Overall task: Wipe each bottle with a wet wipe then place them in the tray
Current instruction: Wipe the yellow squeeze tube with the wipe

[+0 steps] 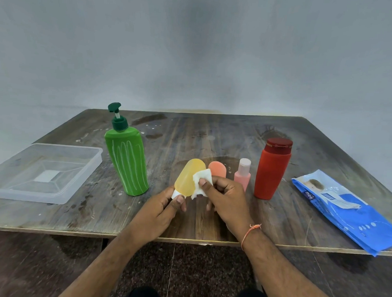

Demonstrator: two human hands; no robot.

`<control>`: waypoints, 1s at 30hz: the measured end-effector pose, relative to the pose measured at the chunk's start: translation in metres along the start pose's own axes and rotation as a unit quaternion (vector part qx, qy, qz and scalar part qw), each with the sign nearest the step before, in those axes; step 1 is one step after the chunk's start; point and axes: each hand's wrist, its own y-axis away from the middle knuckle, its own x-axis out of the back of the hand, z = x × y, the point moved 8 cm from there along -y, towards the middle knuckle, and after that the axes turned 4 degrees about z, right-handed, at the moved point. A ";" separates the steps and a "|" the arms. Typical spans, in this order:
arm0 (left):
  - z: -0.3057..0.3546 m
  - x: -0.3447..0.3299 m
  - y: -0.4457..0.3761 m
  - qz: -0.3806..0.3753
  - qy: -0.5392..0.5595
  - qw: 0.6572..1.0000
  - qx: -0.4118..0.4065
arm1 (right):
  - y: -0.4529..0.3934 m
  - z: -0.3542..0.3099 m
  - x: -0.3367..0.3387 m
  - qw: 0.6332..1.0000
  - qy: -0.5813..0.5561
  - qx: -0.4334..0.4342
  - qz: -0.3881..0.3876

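Bottles, five, all out of the tray. Tabletop [214, 135], worn wood, is carrying every item. Tray [84, 178], clear plastic, is lying at the left edge with nothing in it. Wipe packet [350, 211], blue, is lying flat at the right edge. Green pump bottle [127, 165] is standing upright just right of the tray. Red bottle [271, 172] is standing upright at right of centre. Yellow bottle [189, 177] is being held tilted above the tabletop, its white cap end gripped by the left hand [162, 212]. Pink bottle [243, 175] and orange bottle [217, 168] are partly hidden behind the hands. Wet wipe [202, 181] is being pinched against the yellow bottle by the right hand [228, 200].
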 end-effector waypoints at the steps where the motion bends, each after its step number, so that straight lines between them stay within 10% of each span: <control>1: 0.000 0.000 0.001 -0.001 -0.006 1.000 0.003 | 0.000 0.001 0.000 1.000 -0.004 -0.002 0.002; 13: 0.011 0.002 0.001 0.025 0.016 0.999 0.020 | 0.012 0.001 -0.027 0.962 0.225 0.068 -0.141; 30: 0.004 0.000 -0.002 0.013 -0.075 0.997 -0.003 | 0.001 -0.002 0.004 1.000 0.009 -0.004 0.020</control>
